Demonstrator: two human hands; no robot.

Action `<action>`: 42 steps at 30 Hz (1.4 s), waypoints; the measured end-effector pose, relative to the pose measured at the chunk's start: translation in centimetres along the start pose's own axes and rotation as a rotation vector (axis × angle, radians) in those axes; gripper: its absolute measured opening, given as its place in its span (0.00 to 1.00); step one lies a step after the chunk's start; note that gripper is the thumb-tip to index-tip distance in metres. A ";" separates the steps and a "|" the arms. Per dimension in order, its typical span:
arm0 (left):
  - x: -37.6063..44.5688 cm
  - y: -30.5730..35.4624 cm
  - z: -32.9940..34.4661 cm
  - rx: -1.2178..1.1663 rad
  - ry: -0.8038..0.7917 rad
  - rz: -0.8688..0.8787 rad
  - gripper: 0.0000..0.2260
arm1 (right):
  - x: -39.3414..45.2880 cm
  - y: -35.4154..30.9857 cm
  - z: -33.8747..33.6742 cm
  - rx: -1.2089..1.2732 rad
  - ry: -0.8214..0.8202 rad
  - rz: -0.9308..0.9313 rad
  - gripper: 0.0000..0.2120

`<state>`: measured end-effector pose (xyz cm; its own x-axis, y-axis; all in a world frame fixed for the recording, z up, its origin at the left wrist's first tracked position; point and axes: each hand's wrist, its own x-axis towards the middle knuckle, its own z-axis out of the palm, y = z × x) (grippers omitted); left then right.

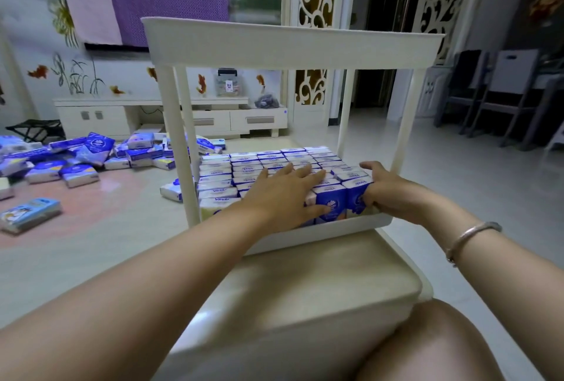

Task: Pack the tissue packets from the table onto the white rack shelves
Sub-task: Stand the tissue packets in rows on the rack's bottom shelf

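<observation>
A white two-tier rack [293, 47] stands on a cream table. Its lower shelf [308, 235] is filled with rows of upright blue-and-white tissue packets [274, 160]. My left hand [283, 194] lies flat with straight fingers on top of the front rows, its thumb against the face of a front packet [331, 200]. My right hand [384, 188] is at the front right corner, fingers curled round the end packet [357, 194]. A heap of loose tissue packets [91, 154] lies on the table to the left of the rack.
One packet [172, 191] lies beside the rack's left front leg. A light-blue packet [29, 214] lies alone at the near left. The rack's top shelf sits just above my hands. My knee [457, 347] is at the lower right, chairs [500, 90] stand far right.
</observation>
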<state>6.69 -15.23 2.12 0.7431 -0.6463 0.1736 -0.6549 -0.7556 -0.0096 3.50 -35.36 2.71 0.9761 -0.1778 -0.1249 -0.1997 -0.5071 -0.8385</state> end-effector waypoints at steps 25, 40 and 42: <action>-14.2 -3.6 -7.2 -0.532 0.406 -0.026 0.10 | -11.3 -9.7 7.6 -0.549 0.296 -0.868 0.14; -28.5 -23.1 -3.5 -0.498 0.639 -0.665 0.08 | -3.7 -18.6 33.2 -0.378 -0.126 -0.995 0.14; -30.5 -26.4 -2.9 -0.355 0.595 -0.771 0.08 | -1.9 -20.0 36.3 -0.347 -0.138 -0.988 0.13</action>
<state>0.91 24.71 -0.09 0.8530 0.2296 0.4688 -0.1044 -0.8049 0.5841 8.77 5.69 0.48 0.7154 0.5319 0.4531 0.6968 -0.5916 -0.4056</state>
